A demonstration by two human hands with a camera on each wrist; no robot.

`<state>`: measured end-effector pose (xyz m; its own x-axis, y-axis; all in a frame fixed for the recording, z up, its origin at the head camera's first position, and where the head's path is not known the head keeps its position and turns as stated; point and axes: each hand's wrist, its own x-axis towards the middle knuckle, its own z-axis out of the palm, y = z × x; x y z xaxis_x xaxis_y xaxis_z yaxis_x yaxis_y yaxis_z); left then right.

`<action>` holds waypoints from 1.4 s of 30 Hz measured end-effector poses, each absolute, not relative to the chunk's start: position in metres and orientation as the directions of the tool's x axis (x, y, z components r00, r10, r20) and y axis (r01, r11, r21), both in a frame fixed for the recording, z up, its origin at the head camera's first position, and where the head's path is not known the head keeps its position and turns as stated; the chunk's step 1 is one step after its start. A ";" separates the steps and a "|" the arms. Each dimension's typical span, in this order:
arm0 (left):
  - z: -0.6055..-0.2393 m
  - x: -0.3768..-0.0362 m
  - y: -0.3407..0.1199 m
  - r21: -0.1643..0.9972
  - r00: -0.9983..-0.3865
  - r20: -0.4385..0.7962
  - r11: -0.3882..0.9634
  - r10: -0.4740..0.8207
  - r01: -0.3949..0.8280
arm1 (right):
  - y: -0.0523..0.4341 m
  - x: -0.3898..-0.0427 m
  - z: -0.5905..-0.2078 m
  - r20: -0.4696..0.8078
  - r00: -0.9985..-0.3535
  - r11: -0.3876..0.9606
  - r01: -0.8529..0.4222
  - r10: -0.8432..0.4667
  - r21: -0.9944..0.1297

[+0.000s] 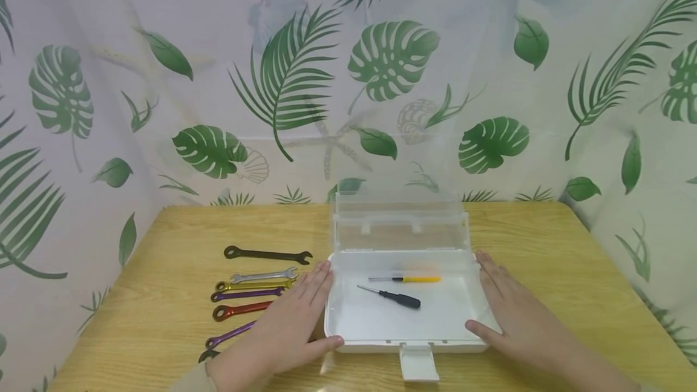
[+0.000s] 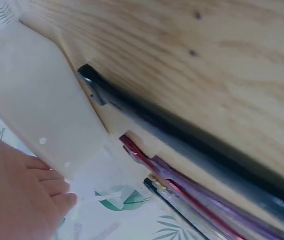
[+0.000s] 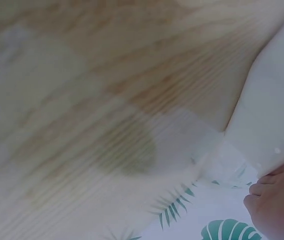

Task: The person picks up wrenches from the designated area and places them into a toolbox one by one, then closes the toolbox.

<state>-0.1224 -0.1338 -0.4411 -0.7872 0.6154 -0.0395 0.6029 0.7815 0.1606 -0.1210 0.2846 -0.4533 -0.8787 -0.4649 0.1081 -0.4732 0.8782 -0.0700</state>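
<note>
A white plastic toolbox [image 1: 376, 326] stands on the table in the head view, its clear lid [image 1: 403, 231] raised at the back and its front latch [image 1: 419, 363] hanging down. Inside lie a yellow-handled screwdriver [image 1: 422, 279] and a black-handled screwdriver [image 1: 403, 299]. My left hand [image 1: 291, 322] rests along the box's left side with straight fingers, its thumb by the front corner. At the right side my right hand [image 1: 517, 313] lies likewise, thumb over the rim. Both wrist views show fingertips at the box's outer wall [image 2: 47, 95].
Left of the box, several wrenches lie in a loose column: a black one [image 1: 267, 254] at the back, then silver, gold, purple and red [image 1: 242, 309] ones. My left forearm partly covers the nearer wrenches. A leaf-patterned curtain [image 1: 305, 77] surrounds the wooden table [image 1: 163, 271].
</note>
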 end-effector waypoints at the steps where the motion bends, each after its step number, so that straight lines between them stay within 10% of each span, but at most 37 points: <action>1: -0.441 -0.123 -0.135 0.157 -0.782 -0.036 0.776 0.622 0.610 | 0.285 -0.121 -0.454 0.111 -0.878 0.878 -0.474 -0.465 -0.068; 42: -0.433 -0.179 -0.201 0.555 -0.897 0.180 0.711 0.404 0.432 | 0.285 -0.119 -0.455 0.137 -0.872 0.876 -0.480 -0.470 -0.045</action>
